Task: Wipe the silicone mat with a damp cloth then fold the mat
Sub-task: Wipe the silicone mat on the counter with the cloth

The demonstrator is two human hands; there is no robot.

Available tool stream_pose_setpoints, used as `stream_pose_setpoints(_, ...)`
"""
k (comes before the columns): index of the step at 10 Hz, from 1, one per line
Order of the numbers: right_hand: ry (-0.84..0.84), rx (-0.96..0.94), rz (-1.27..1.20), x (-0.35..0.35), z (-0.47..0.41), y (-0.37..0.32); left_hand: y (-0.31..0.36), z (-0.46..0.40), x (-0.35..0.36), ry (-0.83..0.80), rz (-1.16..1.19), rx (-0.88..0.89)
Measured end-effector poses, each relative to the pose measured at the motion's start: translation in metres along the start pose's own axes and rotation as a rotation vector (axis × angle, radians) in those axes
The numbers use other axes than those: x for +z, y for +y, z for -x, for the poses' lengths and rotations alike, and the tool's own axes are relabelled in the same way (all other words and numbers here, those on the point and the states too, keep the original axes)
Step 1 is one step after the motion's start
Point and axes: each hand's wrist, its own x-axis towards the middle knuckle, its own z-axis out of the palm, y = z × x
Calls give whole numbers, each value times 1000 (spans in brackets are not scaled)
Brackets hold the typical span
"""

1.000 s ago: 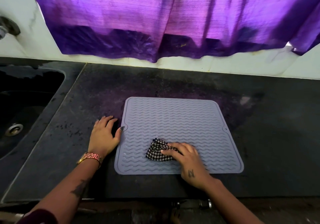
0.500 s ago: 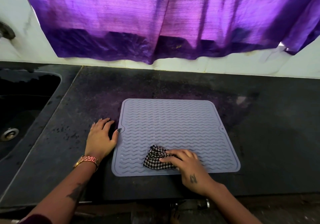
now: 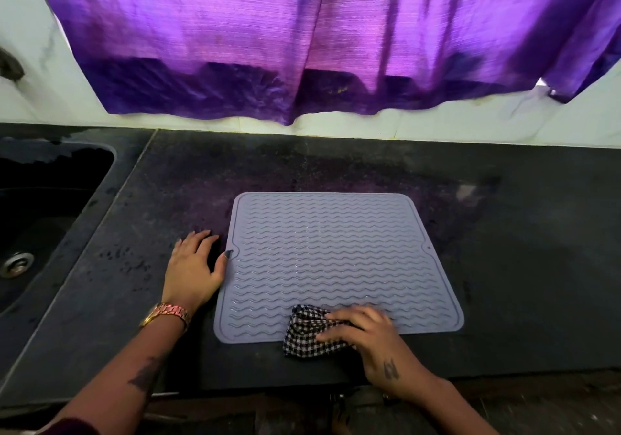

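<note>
- While wiping is under way, the silicone mat lies flat and unfolded on the dark countertop, right of the sink.
- Damp cloth: checked, bunched, straddling the mat's near edge, partly on the counter.
- Right hand: fingers curled over the cloth, pressing it down.
- Left hand: fingers relaxed and spread on the counter, thumb tip touching the mat's left edge.
- Wet sheen shows on the mat's ridges; wiping appears mostly done.
- Remaining: folding, not yet begun.

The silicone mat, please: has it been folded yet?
No, the silicone mat lies flat and fully spread on the counter.
</note>
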Motion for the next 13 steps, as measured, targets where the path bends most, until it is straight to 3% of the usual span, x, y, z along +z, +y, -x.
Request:
stream_pose_setpoints(2,-16,20,-67,-4,1,2,-1,0,-1,-2,0,-2)
stream_pose_setpoints(8,246,30,41,-1,32,29,1,-4,0,-7,-69,19)
stream_pose_setpoints(9,234,53,-11,-11,26,36,4,-8,-1,8,-50,16)
stream_pose_setpoints(11,211,79,149,-21,12,40,26,-16,5,45,34,88)
stream_pose_setpoints(13,120,59,82,-34,2,55,50,-26,12,27,72,98)
